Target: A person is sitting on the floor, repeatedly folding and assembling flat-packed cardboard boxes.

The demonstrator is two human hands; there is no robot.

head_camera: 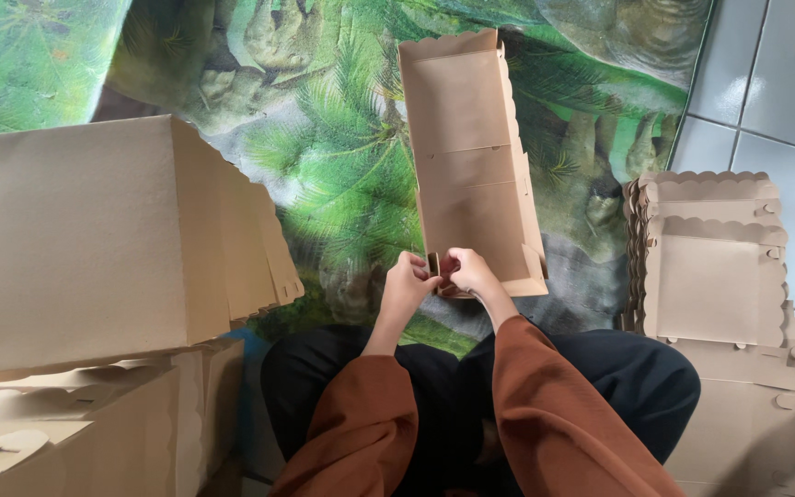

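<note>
- Large closed cardboard box [75, 239] at left, resting on further folded boxes [85, 423].
- Stack of flat scalloped-edge box blanks [720, 276] at right.
- Green jungle-print mat [342, 175] covering the floor.
- Grey floor tiles [775, 83] at upper right.

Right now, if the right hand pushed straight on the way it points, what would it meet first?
The right hand points left, toward the left hand. It would first meet the small flap of the open cardboard box pinched between them, though depth is unclear.

A green jungle-print mat [342, 175] lies beside grey floor tiles [775, 83].
</note>
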